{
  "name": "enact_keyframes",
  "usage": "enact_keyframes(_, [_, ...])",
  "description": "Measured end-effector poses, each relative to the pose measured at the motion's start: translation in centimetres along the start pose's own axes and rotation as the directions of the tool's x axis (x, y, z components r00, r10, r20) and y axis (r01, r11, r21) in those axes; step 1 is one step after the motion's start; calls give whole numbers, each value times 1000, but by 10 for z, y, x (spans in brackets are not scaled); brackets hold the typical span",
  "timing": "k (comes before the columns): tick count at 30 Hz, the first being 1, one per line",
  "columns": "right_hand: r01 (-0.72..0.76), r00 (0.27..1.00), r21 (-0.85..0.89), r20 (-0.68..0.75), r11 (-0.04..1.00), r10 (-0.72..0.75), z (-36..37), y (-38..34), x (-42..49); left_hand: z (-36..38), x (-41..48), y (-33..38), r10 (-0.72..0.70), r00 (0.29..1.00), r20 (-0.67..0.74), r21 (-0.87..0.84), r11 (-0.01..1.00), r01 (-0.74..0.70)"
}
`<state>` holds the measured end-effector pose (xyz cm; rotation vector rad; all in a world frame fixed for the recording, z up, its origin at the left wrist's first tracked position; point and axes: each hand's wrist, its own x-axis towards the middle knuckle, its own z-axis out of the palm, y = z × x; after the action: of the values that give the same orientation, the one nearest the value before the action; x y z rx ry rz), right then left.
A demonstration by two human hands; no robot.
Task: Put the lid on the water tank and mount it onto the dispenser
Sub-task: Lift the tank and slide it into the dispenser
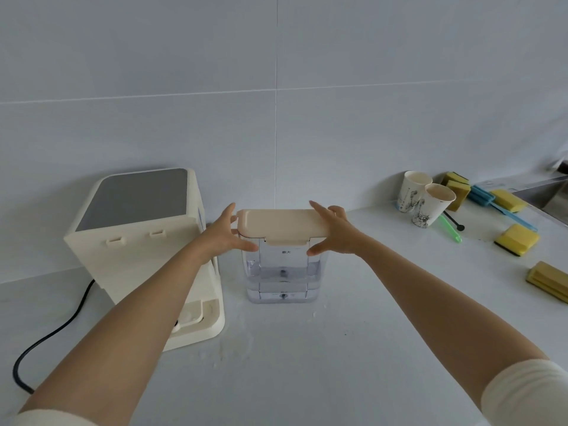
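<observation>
The clear water tank (282, 272) stands upright on the white desk (338, 348), just to the right of the cream dispenser (138, 241) and close enough to be lifted across in one short move. It holds some water, which is a good reason to keep it level. The beige lid (281, 224) lies across the tank's top, its front tab hanging over the near wall, and seems seated or nearly so; whether it has clicked home I cannot tell. The left hand (222, 233) grips the lid's left end, fingers over the top edge and thumb reaching under toward the tank wall, and the right hand (333, 232) mirrors it on the right end. Holding both ends at once lets the person press evenly, so the lid goes down flat rather than tipping at one corner. The dispenser's low base (196, 315) juts toward the camera with a round socket, presumably where the tank docks, and its black cord (58, 330) trails off to the left, clear of that path. Two paper cups (425, 198) and several yellow sponges (516, 239) sit well apart on the right, out of the way.
</observation>
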<state>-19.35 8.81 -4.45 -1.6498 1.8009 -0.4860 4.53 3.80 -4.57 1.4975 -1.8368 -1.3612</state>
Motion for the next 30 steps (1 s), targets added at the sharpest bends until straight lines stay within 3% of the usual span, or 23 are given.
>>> enact_keyframes(3, [-41, 997, 189, -53, 981, 52, 6, 11, -1, 12, -1, -10, -38, 999, 31, -34, 999, 39])
enact_keyframes(7, [-99, 994, 347, -2, 933, 107, 19, 27, -2, 27, 2, -25, -35, 999, 31, 7, 999, 35])
enact_keyframes(16, [-106, 994, 422, 16, 900, 110, 39, 29, 3, 36, 3, -22, -34, 993, -114, 39, 998, 39])
enact_keyframes(21, [-126, 987, 475, -27, 871, 157, 43, 37, 11, 38, -1, -18, -18, 993, -114, 56, 998, 24])
enact_keyframes(30, [-114, 990, 404, -31, 908, 138, 34, 18, 1, 34, -19, -21, -8, 992, -124, 14, 1000, 9])
